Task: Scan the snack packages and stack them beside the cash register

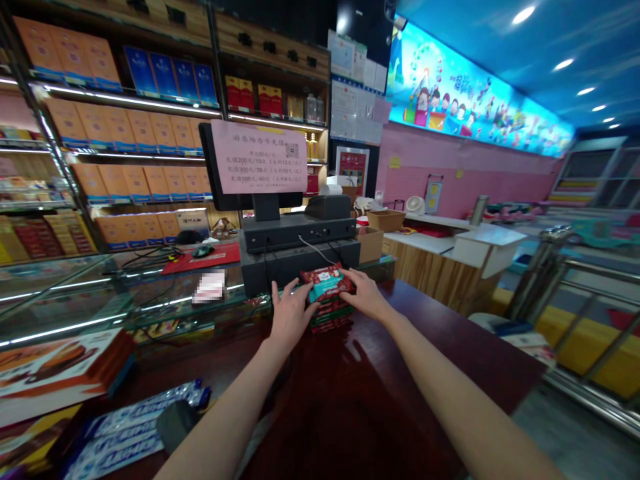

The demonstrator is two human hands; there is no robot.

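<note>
Left hand: my left hand (289, 319) sits on the bench with its fingers spread, the fingertips pressing against the left end of the top packet (326, 283).

Right hand: my right hand (367, 297) comes in from the other side, its fingers together against the right end of the same packet, so the packet sits between my two hands.

Packet: red wrapper with a teal band, tilted, resting at an angle above the rest of the pile.

Under it: a stack of packets (330, 316) in red and green wrappers, on the bench just in front of the till base, between my hands.

Bench: a glossy dark-red wooden bench (350, 407) runs under my forearms and reflects the light.

Till: a black till base (300, 263) stands touching distance beyond the packets, with a black receipt printer (327, 207) on top and a monitor (225, 167) behind a pink paper sign (259, 157) printed with a QR code.

Near left: a glass display case (65, 297) holds a red mat (200, 260) with a computer mouse (203, 251) on it; boxed cakes (55, 367) and long blue-and-white packets (131, 427) lie at the bench's near-left corner.

Beyond: a cardboard box (370, 243) stands just right of the till, and shelves (125, 153) of orange and blue boxes fill the back wall at left.
</note>
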